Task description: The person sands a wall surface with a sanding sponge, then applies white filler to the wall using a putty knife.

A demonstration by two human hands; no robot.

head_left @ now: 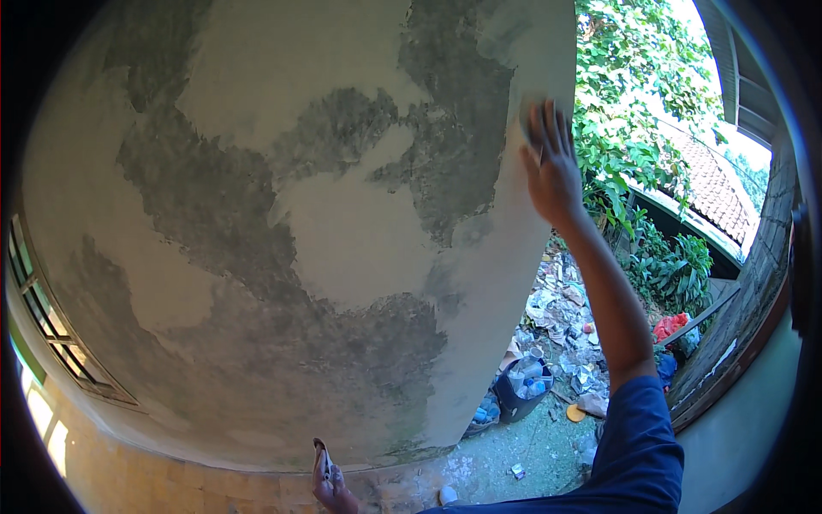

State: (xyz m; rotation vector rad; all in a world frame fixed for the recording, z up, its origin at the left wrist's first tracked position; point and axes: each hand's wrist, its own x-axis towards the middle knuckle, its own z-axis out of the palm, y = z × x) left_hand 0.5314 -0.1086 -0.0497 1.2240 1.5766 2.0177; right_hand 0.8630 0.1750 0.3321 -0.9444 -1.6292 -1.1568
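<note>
A large wall (pixel 351 240) fills most of the view, with pale, smooth areas among rough grey patches. High on the pale strip by its right edge, my right hand (pixel 555 167) lies against the surface, fingers stretched out. A dark smudge or shadow shows beside those fingers; whether anything thin is under the palm is hidden. Low in the view, near the wall's foot, my left hand (pixel 336 495) is closed round a small, flat, folded-looking thing (pixel 322 461) with a dark curved tip. Its exact kind I cannot make out.
Past the wall's right edge, a dark bucket (pixel 524 396) of plastic bottles stands beside scattered litter (pixel 561 313). Leafy plants (pixel 638 103) and a tiled roof (pixel 711 184) lie beyond. A barred window (pixel 60 330) is at the left; tiled floor (pixel 205 480) runs below.
</note>
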